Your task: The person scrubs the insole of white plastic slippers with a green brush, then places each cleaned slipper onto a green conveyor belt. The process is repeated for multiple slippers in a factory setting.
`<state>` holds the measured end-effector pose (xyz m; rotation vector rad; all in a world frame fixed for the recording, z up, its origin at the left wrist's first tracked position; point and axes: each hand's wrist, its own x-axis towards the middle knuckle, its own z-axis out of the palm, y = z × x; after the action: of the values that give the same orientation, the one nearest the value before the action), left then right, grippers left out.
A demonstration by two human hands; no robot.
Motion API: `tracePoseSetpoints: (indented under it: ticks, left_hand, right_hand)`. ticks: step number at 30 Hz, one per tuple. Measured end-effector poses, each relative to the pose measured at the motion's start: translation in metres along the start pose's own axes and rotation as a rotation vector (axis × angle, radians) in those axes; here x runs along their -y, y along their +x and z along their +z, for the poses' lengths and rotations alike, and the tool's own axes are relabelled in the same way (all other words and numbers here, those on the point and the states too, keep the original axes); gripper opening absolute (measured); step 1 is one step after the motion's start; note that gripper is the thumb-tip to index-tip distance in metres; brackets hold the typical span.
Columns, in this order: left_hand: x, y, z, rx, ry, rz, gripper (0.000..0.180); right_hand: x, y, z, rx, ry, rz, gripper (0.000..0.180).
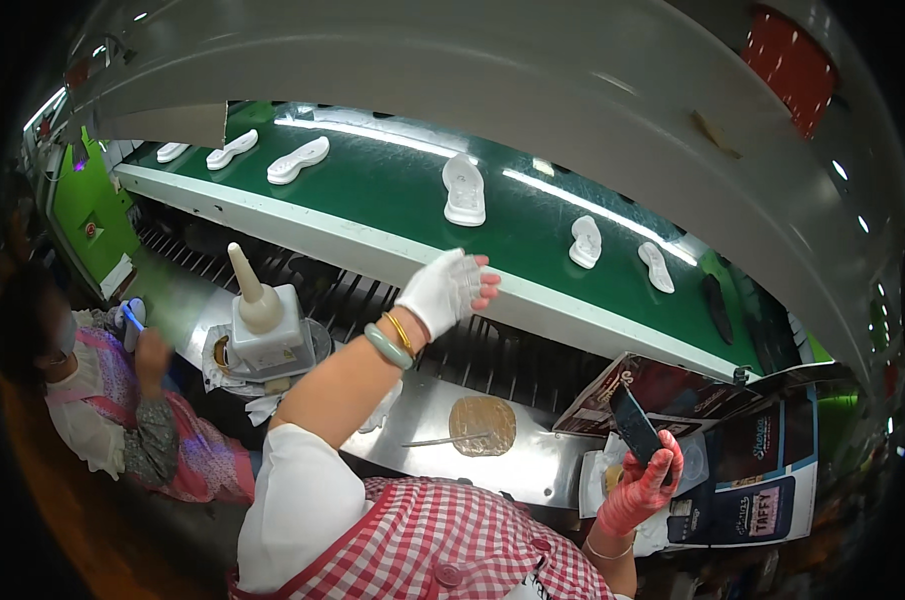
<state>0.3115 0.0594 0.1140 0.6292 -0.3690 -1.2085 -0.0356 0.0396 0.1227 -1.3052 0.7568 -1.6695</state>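
Note:
My left hand (448, 292), in a white glove that leaves the fingertips bare, reaches over the near rail of a green conveyor belt (378, 190). Its fingers are stretched out with nothing seen in them. Beyond them a white shoe sole (464, 190) lies on the belt. Low on the right, my right hand (645, 487), in a reddish glove, grips a dark flat slab (635, 422) held upright; its exact kind is unclear. Between my arms, a thin stick (448, 440) lies across a round brown pad (495, 418) on the metal worktop.
More white soles (299, 160) and a black sole (717, 308) lie along the belt. A white container with a cone spout (271, 330) stands left of my forearm. A printed carton (763, 455) is at right. A co-worker (123, 400) sits at left. A curved grey hood (453, 55) overhangs the belt.

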Motion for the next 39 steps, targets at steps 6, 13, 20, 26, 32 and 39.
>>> tracePoseSetpoints:
  ticks: [6,13,20,26,32,39]
  left_hand:
    - [-0.157,0.055,-0.07,-0.474,0.743,0.494,0.039]
    - [-0.263,0.07,-0.14,-1.444,1.777,0.209,0.041]
    - [-0.282,0.063,-0.189,-1.604,1.63,0.031,0.039]
    - [-0.271,0.079,-0.17,-1.244,1.589,-0.162,0.061]
    - [-0.232,0.089,-0.141,-0.639,0.796,0.262,0.038]
    - [-0.045,-0.02,-0.016,-0.109,0.16,0.329,0.034]
  right_hand:
    - [-0.006,-0.013,0.028,-0.11,-0.027,0.01,0.028]
    - [-0.016,-0.022,0.032,-0.115,-0.059,0.048,0.033]
    - [-0.037,-0.027,0.008,-0.16,-0.376,-0.117,0.034]
    - [-0.057,-0.025,-0.034,-0.035,-0.674,-0.336,0.028]
    - [-0.065,-0.022,-0.042,-0.176,-0.182,0.09,0.027]
    - [-0.045,-0.017,-0.088,-0.199,-0.157,0.292,0.03]
